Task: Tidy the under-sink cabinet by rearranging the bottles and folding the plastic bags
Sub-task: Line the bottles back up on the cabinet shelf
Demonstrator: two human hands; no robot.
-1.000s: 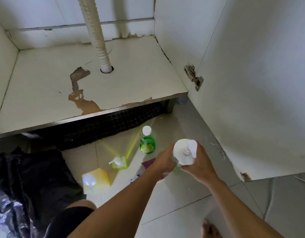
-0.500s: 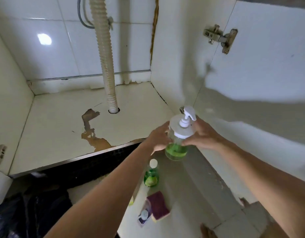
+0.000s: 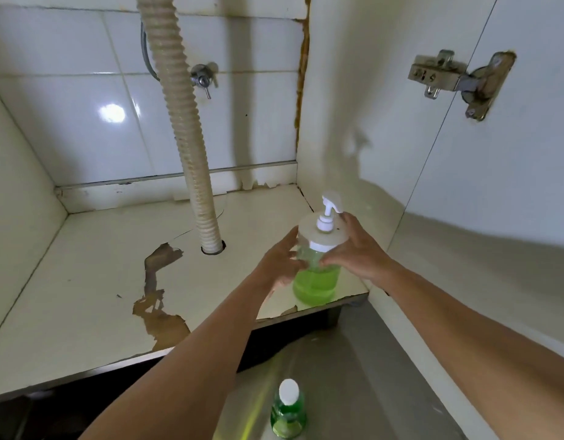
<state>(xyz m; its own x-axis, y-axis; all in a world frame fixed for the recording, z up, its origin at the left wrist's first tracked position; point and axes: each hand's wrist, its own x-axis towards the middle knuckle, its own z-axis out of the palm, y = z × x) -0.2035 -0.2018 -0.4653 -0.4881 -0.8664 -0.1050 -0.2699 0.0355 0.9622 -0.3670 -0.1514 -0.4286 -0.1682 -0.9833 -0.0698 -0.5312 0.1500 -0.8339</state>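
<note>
Both hands on the pump bottle (image 3: 318,265) now, one each side, and it hangs upright between them right over the front right corner of the cabinet floor (image 3: 93,274); whether its base has touched down I cannot tell. The left hand (image 3: 282,265) cups the clear body with fingers curled round its near side, the right hand (image 3: 353,252) grips just under the white collar with its fingers reaching up beside the pump head, a two-sided hold that looks chosen to keep a heavy, sloshing bottle level and its nozzle out of the palm. Green liquid fills only the lower part, so the weight sits low, which should help it stand. It goes in tight by the side wall to the right of the hands, probably to leave the middle free around the drain hose (image 3: 191,154) beyond the left hand (that peeling patch nearer the left forearm is uneven ground anyway). Below the wrists, out on the tiles, the small green bottle (image 3: 288,408) waits its turn, judging by the task
</note>
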